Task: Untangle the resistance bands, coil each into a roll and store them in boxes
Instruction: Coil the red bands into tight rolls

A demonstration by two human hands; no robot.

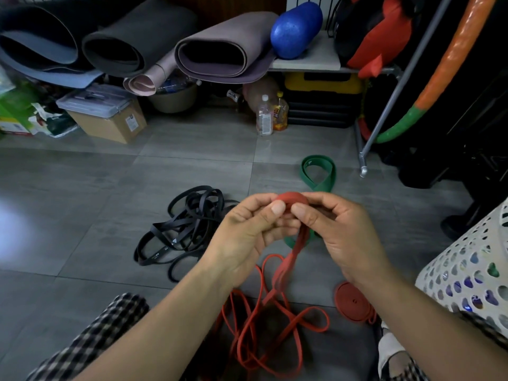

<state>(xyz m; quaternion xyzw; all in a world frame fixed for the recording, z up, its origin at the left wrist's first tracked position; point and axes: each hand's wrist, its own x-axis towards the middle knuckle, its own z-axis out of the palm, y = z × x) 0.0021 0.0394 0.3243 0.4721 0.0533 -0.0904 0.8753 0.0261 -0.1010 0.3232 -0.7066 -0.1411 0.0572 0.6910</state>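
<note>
A small coil of red resistance band (293, 198) sits pinched between my left hand (248, 229) and my right hand (334, 229), both thumbs pressing on it. The rest of that band (277, 320) hangs down in loose tangled loops onto the floor between my knees. A finished red roll (350, 301) lies flat on the tiles under my right wrist. A heap of black bands (184, 226) lies tangled to the left. A green band (320, 174) lies looped behind my hands, partly hidden by them.
A white perforated basket (472, 268) stands at the right. A cardboard box with a clear lidded bin on top (107, 116) sits at the back left. Rolled mats, a blue roller (295, 30), bottles (265, 116) and a metal rack leg (362, 160) line the back.
</note>
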